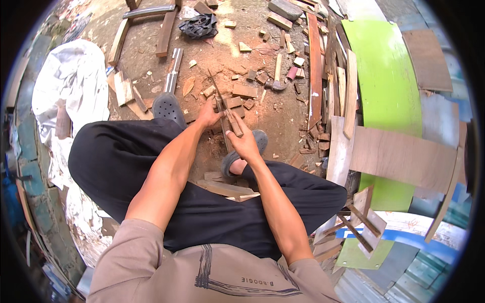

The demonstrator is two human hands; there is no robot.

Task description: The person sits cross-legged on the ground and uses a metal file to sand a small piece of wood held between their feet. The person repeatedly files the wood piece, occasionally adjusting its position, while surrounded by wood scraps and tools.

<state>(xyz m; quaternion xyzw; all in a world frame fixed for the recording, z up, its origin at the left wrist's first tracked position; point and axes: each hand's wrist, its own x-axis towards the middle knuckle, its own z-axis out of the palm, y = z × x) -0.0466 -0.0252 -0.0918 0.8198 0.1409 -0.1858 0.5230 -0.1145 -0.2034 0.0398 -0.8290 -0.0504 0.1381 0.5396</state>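
Observation:
Between my feet, both hands are closed on narrow pieces of wood held close together. My left hand [208, 114] grips the far part of a brown wooden strip [220, 107]. My right hand [244, 144] has its fingers around a short wooden piece [235, 125] lying against that strip. A thin, dark, pointed strip [214, 82] sticks out beyond my left hand; whether it is a blade or wood I cannot tell. Small wood blocks [245, 91] lie just past my hands. A hammer [276, 85] with a pale handle rests on the ground to the right.
Long boards [314, 70] and a bright green panel [386, 76] lie along the right. A white cloth sack [70, 86] is at the left. Further off are a black plastic bag [198, 26], a wooden frame [166, 33] and a grey stone block [285, 9]. Offcuts litter the ground.

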